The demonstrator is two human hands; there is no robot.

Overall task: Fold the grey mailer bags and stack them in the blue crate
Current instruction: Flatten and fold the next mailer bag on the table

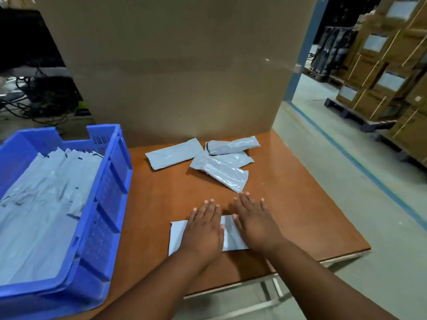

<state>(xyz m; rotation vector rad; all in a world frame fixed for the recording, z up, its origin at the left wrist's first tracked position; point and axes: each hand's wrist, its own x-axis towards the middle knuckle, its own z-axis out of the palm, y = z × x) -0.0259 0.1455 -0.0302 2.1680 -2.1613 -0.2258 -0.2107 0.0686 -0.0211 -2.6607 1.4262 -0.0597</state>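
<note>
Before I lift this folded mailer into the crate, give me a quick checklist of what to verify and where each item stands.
1. Both hands on the bag: left hand and right hand lie flat, fingers straight, on the grey mailer bag. Ok.
2. Fold finished and creased: the hands cover most of the bag. Cannot tell.
3. Room in the blue crate: it already holds folded mailers, with wall still showing above them. Ok.
4. Path to the crate: bare wooden table lies between bag and crate. Ok.
5. All bags done: a loose pile of mailers waits near the cardboard sheet. Not ok.
</note>
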